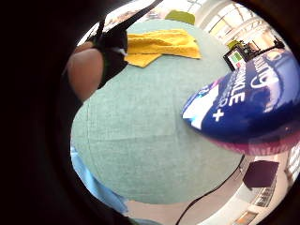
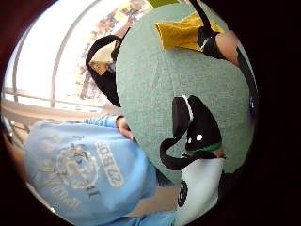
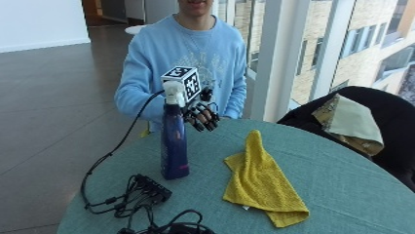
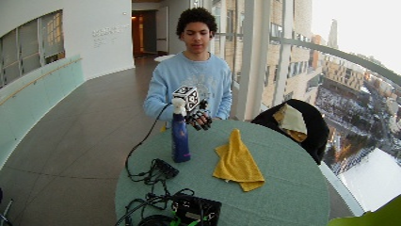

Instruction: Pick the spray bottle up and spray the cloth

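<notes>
Standing upright on the round green-clothed table (image 3: 337,175): tall dark blue plastic spray bottle (image 3: 174,141) with white trigger head, base on the cloth surface. Hovering just beside the bottle's upper part, black-gloved right hand (image 3: 202,116), fingers loosely curled and spread, gripping nothing, apart from the bottle. Lying crumpled beside the bottle, toward the table's middle: yellow terry cloth (image 3: 262,183). Resting at the table edge near the light blue sweatshirt, bare other hand (image 2: 123,128).

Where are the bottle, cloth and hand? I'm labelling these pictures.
bottle (image 3: 174,146), outside view, blue body.
cloth (image 3: 262,183), outside view, middle of the yellow fabric.
hand (image 3: 202,116), outside view, gloved fingers beside the bottle's neck.
</notes>
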Motion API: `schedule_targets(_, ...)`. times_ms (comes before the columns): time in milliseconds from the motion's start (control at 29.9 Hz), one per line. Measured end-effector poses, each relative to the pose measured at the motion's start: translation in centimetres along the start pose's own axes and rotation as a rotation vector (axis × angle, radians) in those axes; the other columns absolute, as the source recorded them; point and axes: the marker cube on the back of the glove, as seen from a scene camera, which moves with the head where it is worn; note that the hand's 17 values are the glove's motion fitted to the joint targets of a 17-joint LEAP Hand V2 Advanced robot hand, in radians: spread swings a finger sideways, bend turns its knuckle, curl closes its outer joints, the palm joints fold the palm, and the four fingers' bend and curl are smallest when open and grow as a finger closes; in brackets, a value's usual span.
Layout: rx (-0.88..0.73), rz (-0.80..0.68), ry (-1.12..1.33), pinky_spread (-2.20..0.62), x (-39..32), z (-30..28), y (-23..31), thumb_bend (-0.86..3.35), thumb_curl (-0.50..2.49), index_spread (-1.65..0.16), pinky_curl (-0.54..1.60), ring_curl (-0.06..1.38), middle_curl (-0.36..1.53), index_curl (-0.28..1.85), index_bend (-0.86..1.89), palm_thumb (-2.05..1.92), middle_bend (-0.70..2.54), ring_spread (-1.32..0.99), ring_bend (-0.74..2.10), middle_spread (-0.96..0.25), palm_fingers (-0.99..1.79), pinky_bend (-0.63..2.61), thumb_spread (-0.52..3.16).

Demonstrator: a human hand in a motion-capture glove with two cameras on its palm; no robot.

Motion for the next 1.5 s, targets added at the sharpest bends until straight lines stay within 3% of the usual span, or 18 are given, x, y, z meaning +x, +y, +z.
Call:
schedule_targets(234,-0.015,-0.003,0.037,0.16,-0.2,0.0,0.5,0.39,0.17,-0.24,0.15,0.19,0.19,0.21,0.27,0.60,0.36,-0.01,0.35,-0.06,0.83,0.22,0.74)
schedule_targets(568,0.086,0.074,-0.012,0.19,-0.6,-0.7,3.3,0.35,0.24,-0.29,0.21,0.25,0.25,0.29,0.21,0.64,0.26,-0.03,0.33,-0.06,0.79,0.20,1.02)
schedule_targets(1137,0.400,0.417,-0.476,0.20,4.1,-0.5,11.5,0.17,0.27,-0.38,0.32,0.29,0.28,0.25,0.07,0.57,0.18,0.00,0.35,-0.03,0.55,0.37,1.13)
schedule_targets(1337,0.603,0.311,-0.748,0.21,6.1,-0.3,12.0,0.12,0.27,-0.39,0.34,0.30,0.30,0.22,0.08,0.57,0.20,0.02,0.36,-0.02,0.52,0.42,1.13)
schedule_targets(1505,0.599,0.394,-0.788,0.21,7.0,-0.9,11.8,0.09,0.28,-0.39,0.34,0.30,0.32,0.21,0.10,0.59,0.21,0.02,0.35,-0.02,0.50,0.43,1.14)
